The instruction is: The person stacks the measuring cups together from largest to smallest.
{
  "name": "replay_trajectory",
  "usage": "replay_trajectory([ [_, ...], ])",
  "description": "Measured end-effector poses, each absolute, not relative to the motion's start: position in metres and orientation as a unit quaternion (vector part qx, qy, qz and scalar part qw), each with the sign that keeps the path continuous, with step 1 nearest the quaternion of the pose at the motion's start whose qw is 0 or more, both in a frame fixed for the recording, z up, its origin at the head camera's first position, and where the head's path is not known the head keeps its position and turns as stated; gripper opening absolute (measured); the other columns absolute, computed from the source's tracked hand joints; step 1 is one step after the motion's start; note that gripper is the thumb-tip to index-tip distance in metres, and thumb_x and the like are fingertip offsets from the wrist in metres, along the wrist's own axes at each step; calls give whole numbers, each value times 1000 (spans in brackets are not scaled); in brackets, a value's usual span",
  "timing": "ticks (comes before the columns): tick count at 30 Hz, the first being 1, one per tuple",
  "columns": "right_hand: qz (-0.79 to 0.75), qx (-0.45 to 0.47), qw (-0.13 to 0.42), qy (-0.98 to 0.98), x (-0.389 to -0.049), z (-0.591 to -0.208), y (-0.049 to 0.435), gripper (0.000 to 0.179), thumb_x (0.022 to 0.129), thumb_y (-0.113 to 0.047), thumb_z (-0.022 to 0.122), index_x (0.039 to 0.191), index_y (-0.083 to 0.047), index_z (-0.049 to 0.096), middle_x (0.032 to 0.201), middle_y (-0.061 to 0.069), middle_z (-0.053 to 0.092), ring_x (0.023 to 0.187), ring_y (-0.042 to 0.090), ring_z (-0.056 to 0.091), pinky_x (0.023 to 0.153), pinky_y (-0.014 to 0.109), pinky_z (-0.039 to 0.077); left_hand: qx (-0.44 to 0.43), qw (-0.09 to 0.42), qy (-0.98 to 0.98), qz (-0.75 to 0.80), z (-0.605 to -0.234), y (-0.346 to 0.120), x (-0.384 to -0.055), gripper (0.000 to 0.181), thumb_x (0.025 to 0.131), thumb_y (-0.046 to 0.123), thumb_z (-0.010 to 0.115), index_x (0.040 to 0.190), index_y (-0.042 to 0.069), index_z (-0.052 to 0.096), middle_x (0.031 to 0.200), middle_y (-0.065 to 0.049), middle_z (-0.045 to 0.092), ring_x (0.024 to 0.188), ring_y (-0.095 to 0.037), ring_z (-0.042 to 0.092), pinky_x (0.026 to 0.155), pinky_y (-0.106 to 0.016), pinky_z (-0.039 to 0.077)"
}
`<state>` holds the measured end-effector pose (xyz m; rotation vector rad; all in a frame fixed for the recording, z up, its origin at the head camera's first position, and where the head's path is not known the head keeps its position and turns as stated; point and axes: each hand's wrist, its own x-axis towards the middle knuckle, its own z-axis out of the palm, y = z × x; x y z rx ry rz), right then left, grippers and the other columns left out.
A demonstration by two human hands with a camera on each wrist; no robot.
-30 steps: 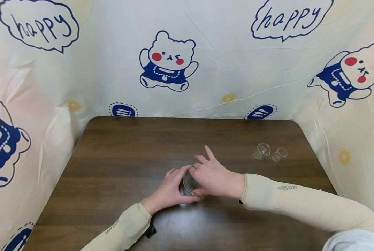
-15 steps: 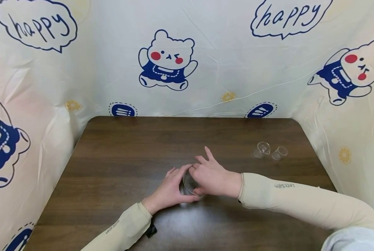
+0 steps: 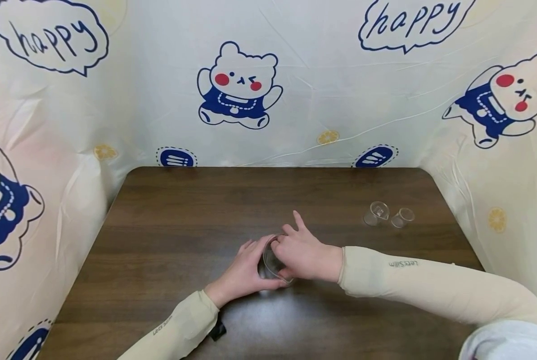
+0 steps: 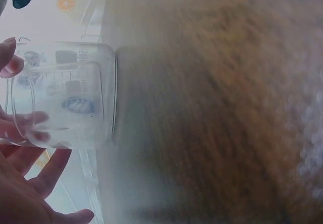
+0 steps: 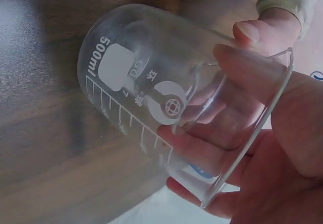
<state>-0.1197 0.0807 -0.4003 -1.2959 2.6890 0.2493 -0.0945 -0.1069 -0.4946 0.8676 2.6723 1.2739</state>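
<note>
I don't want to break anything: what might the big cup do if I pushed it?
The big cup looks like clear, stiff glass, so it could crack if dropped. Its smooth sides may be slippery. Its wide, flat bottom probably makes it slide before tipping.

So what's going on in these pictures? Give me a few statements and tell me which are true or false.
1. The left hand holds the big beaker. True.
2. The big beaker is marked 200 ml. False: the marking reads 500 ml.
3. The right hand reaches into the big beaker. True.
4. The big beaker has nothing else inside. False: a smaller beaker is in there.
5. Two small glasses stand on the table, apart from the hands. True.
6. The curtain is plain. False: it is printed with bears.
</note>
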Motion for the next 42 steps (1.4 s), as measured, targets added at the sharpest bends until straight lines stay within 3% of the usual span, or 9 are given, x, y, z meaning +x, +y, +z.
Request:
replay_trajectory([
  [6,105,-428,74,895,-118,-397,77,56,81,-50,87,119,-12,74,116,3,75,114,31,59,114,73,27,278,35,866,415,-494,-107,-95,93,77,46,91,153,16,44,150,2,55,137,-22,54,115,-70,26],
  [13,146,-426,68,890,-116,-395,74,57,79,-54,87,119,-16,74,118,1,75,129,36,56,116,72,25,273,49,866,416,-495,-107,-95,93,79,47,89,154,17,43,153,3,52,139,-20,52,117,-71,24],
  [20,164,-434,53,884,-115,-391,75,52,80,-53,86,117,-18,75,117,-1,76,131,35,55,116,72,24,269,56,869,411,-494,-107,-94,95,79,48,89,154,15,42,153,1,53,139,-22,52,118,-70,23],
  [26,139,-433,43,889,-114,-380,77,47,82,-50,85,114,-17,76,112,-1,76,126,33,57,116,71,26,277,47,866,414,-495,-107,-94,95,79,48,89,155,15,41,153,1,53,140,-23,52,117,-70,23],
  [35,89,-411,76,904,-111,-356,82,49,86,-46,84,123,-16,74,120,2,75,134,37,55,118,72,20,270,55,867,415,-495,-108,-96,94,79,47,89,154,16,42,152,1,55,139,-23,53,118,-69,21],
  [42,64,-410,54,908,-109,-341,92,41,87,-40,85,118,-15,75,111,2,75,132,38,57,117,71,23,267,57,869,411,-495,-107,-94,94,79,47,90,154,15,43,153,0,53,140,-24,52,119,-69,20],
])
